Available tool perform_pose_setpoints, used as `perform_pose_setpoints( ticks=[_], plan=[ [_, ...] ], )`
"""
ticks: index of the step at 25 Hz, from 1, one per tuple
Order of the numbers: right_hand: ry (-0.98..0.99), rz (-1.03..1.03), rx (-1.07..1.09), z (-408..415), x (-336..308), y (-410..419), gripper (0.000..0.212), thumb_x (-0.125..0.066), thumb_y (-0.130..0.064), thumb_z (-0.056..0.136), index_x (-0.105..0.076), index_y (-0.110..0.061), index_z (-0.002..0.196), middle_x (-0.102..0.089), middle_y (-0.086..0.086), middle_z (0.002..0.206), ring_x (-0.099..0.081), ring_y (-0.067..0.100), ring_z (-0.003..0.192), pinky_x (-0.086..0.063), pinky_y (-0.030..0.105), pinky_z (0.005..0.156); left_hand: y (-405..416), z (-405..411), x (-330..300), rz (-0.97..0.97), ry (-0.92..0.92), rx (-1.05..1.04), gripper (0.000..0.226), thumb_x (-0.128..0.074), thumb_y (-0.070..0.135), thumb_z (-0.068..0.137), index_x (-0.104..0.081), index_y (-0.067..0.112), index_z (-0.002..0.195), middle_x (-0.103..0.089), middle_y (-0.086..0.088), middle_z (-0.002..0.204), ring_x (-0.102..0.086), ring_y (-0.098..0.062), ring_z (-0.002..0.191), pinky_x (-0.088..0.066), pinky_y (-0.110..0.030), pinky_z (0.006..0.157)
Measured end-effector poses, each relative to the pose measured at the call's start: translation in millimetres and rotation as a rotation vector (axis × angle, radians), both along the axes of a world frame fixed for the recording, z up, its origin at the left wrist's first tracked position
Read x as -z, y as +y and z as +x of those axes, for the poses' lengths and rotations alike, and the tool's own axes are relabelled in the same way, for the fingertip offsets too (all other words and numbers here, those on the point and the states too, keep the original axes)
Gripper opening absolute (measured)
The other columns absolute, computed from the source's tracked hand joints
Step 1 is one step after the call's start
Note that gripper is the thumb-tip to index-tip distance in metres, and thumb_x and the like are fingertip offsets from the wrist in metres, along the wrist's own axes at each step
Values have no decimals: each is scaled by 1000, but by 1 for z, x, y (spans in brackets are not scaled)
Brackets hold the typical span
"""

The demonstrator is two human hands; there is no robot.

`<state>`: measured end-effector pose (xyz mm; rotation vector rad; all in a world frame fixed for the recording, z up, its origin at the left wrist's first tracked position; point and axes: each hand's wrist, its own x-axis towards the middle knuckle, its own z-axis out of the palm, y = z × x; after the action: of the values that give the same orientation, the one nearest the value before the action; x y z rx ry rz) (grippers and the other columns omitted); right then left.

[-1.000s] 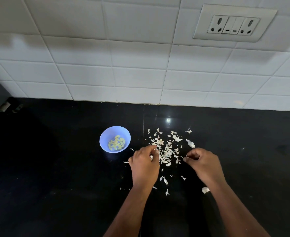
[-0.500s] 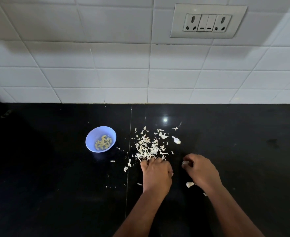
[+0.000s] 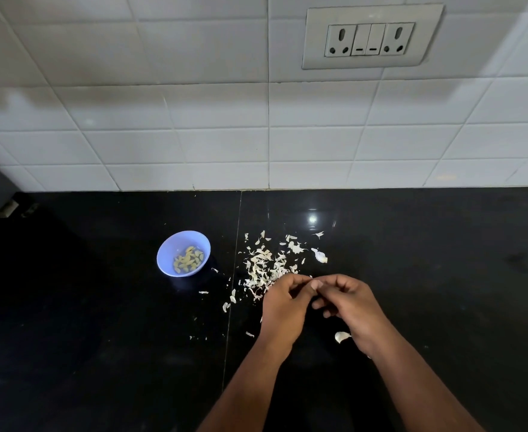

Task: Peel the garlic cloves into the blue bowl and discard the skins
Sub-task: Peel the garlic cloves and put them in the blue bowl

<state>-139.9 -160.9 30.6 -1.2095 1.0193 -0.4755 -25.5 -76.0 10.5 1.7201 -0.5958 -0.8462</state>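
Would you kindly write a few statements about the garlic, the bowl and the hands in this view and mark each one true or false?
1. The blue bowl holds peeled garlic cloves. True.
2. The garlic skins lie inside the bowl. False: they are scattered on the black counter, to the bowl's right.
3. The left hand and the right hand meet at the fingertips, just nearer the person than the skins. True.
4. The right hand rests on the bowl's rim. False: it is well away from the bowl.
5. A pale garlic piece lies beside the right wrist. True.
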Motion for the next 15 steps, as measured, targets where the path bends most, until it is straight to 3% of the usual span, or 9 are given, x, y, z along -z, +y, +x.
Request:
perform_pose_setpoints(
  ticks=[4, 7, 11, 15],
  plan=[
    [-68, 75, 33, 5, 3, 0, 13, -67, -10, 99, -77, -1, 103, -77, 12, 86, -69, 16, 70, -54, 26, 61, -1, -4, -5, 9, 127, -105, 16, -76, 36, 96, -77, 22, 87, -78, 5, 84, -73, -13, 81, -60, -36, 80],
    [-54, 111, 49, 5, 5, -5, 12, -69, -9, 98, -76, 0, 100, -73, 7, 78, -61, 11, 61, -47, 23, 55, 1, -7, -8, 48, 160, -87, 20, -76, 35, 96, -77, 20, 84, -74, 6, 75, -62, -4, 66, -55, -26, 62],
    [-110, 269, 32, 11, 2, -9, 12, -70, -8, 96, -75, 1, 102, -69, 5, 75, -56, 8, 57, -43, 21, 52, 1, -3, -11, 20, 200, -124, 13, -75, 31, 97, -79, 20, 90, -76, 4, 80, -63, -2, 66, -54, -23, 58],
    [13, 14, -67, 23, -6, -10, 11, -72, -12, 97, -80, -6, 100, -76, 6, 81, -63, 10, 63, -47, 24, 57, 6, 6, -7, -12, 262, -177, 12, -71, 28, 100, -78, 19, 96, -76, -2, 88, -66, 0, 71, -55, -23, 60]
  ],
)
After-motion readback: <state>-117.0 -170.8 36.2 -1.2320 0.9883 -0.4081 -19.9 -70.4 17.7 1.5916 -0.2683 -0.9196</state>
